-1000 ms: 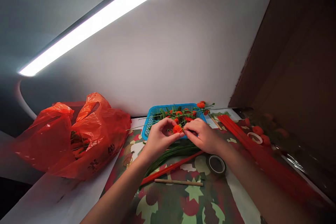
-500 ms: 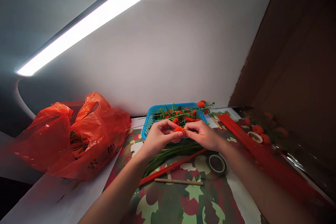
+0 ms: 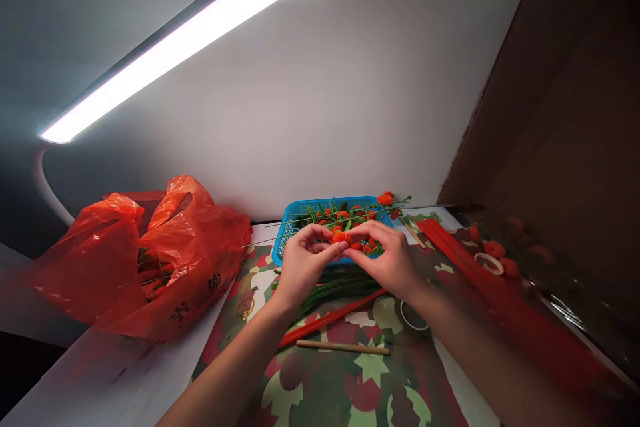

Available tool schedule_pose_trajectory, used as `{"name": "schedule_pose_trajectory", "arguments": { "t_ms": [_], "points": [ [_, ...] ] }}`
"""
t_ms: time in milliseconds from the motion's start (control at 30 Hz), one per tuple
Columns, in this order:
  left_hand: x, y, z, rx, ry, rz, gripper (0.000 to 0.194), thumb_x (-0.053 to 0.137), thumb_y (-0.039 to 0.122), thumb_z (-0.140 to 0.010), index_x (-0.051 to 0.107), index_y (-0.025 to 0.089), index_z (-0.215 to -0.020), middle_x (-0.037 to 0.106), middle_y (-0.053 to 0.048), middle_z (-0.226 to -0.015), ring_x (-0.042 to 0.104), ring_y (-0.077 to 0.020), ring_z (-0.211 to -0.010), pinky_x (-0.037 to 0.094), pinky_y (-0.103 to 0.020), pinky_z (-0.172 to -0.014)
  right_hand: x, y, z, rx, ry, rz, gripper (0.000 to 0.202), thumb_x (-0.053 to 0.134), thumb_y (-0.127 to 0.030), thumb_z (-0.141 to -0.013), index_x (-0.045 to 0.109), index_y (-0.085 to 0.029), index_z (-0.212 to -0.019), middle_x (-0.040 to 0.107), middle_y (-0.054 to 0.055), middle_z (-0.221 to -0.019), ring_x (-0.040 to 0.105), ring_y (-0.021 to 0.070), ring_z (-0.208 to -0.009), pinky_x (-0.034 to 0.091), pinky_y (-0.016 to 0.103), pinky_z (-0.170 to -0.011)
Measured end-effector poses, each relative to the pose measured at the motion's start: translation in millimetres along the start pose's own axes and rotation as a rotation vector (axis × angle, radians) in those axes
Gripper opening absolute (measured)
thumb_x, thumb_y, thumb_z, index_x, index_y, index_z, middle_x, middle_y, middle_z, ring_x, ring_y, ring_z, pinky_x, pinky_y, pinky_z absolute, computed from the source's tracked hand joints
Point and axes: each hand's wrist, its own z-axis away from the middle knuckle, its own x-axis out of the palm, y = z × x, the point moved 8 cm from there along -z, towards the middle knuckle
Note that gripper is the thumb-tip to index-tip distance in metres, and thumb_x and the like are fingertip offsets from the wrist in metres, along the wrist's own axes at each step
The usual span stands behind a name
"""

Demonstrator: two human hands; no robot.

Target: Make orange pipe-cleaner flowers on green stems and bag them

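An orange pipe-cleaner flower [image 3: 341, 237] is pinched between the fingertips of both hands, above the front edge of a blue basket [image 3: 278, 247]. My left hand [image 3: 306, 260] grips its left side, thumb in front. My right hand [image 3: 387, 255] closes on its right side with thumb and index finger. Inside the basket lie several orange flowers with green stems and leaves. Below my hands is a bundle of green pipe cleaners [image 3: 330, 288], with red pipe cleaners [image 3: 330, 317] beside it. A thin wooden stick [image 3: 343, 347] lies nearer to me.
A red plastic bag [image 3: 200, 280] with orange pieces inside stands at left. Long red pipe cleaners [image 3: 450, 250] and a tape roll [image 3: 489, 263] lie at right. Another tape roll [image 3: 414, 324] is partly behind my right wrist. A lamp [image 3: 200, 40] shines overhead; camouflage-patterned sheet [image 3: 345, 387] covers the table.
My right hand has shifted its grip, its fingers now reaching over the flower's top and its thumb lower. The flower has risen slightly. The forearm now covers part of the nearer tape roll.
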Motion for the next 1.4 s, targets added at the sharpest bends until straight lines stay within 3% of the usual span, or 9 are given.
{"name": "schedule_pose_trajectory", "arguments": {
  "t_ms": [200,333,500,667,833,967,1067,1233,1400],
  "points": [
    [-0.5,-2,1,0.034,0.022,-0.004,0.031,0.084,0.03,-0.056,0.063,0.014,-0.072,0.07,-0.001,-0.067,0.067,-0.015,-0.062,0.055,-0.026,-0.064,2,22,5,0.196,0.078,-0.223,0.007,0.074,-0.023,-0.073,0.072,-0.02,-0.079,0.072,0.004,-0.077,0.068,0.0182,-0.072,0.056,0.03,-0.065],
    [-2.8,4,3,0.142,0.063,-0.074,0.024,0.083,0.028,-0.058,0.065,0.015,-0.069,0.069,-0.001,-0.068,0.065,-0.0147,-0.064,0.055,-0.026,-0.063,4,25,7,0.273,0.092,-0.305,0.007,0.072,-0.021,-0.073,0.073,-0.02,-0.08,0.072,0.003,-0.079,0.068,0.0176,-0.072,0.058,0.029,-0.063],
    [-2.1,11,8,0.281,0.055,-0.164,0.017,0.077,0.026,-0.066,0.064,0.017,-0.071,0.066,0.0,-0.071,0.063,-0.0138,-0.066,0.054,-0.025,-0.063,5,20,5,0.191,0.069,-0.263,0.009,0.069,-0.017,-0.074,0.072,-0.02,-0.081,0.071,0.004,-0.082,0.067,0.0174,-0.076,0.057,0.029,-0.067],
    [-2.0,13,9,0.31,0.055,-0.186,0.019,0.076,0.023,-0.066,0.061,0.017,-0.073,0.061,0.0,-0.074,0.06,-0.0118,-0.068,0.053,-0.022,-0.064,2,16,5,0.091,0.081,-0.172,0.007,0.063,-0.013,-0.075,0.065,-0.019,-0.077,0.068,0.003,-0.077,0.064,0.0164,-0.073,0.053,0.029,-0.067],
    [6.5,7,5,0.184,-0.053,-0.076,0.036,0.078,0.031,-0.065,0.062,0.02,-0.095,0.06,-0.001,-0.09,0.062,-0.0144,-0.082,0.056,-0.024,-0.068,-7,-9,7,-0.154,0.119,0.011,0.012,0.059,-0.01,-0.077,0.063,-0.021,-0.078,0.067,0.003,-0.077,0.063,0.017,-0.077,0.051,0.031,-0.072],
    [10.7,-9,0,-0.025,-0.137,0.047,0.03,0.074,0.038,-0.069,0.064,0.017,-0.089,0.063,-0.001,-0.082,0.064,-0.0137,-0.075,0.057,-0.026,-0.068,-9,-20,10,-0.293,0.097,0.137,0.016,0.055,-0.01,-0.081,0.064,-0.024,-0.082,0.068,0.004,-0.082,0.063,0.0174,-0.08,0.052,0.033,-0.074],
    [6.8,-9,-2,-0.014,-0.103,0.071,0.032,0.08,0.03,-0.062,0.065,0.017,-0.087,0.066,0.0,-0.081,0.064,-0.0122,-0.072,0.056,-0.026,-0.072,-9,-15,8,-0.273,0.076,0.097,0.016,0.054,-0.01,-0.081,0.064,-0.023,-0.082,0.067,0.004,-0.084,0.063,0.0174,-0.081,0.052,0.033,-0.075],
    [5.9,6,1,0.155,-0.063,-0.08,0.025,0.077,0.025,-0.066,0.066,0.018,-0.088,0.067,-0.003,-0.092,0.064,-0.0153,-0.083,0.054,-0.026,-0.075,-4,7,4,-0.027,0.036,-0.063,0.014,0.062,-0.019,-0.081,0.061,-0.021,-0.094,0.064,0.003,-0.084,0.062,0.0166,-0.078,0.052,0.03,-0.072],
    [10.1,10,3,0.197,-0.087,-0.098,0.017,0.074,0.026,-0.07,0.067,0.017,-0.083,0.063,-0.003,-0.092,0.061,-0.0153,-0.086,0.053,-0.025,-0.075,-2,-3,4,-0.129,0.04,-0.026,0.007,0.06,-0.018,-0.084,0.066,-0.022,-0.085,0.065,0.003,-0.079,0.061,0.0164,-0.076,0.049,0.03,-0.069]
  ]
}}
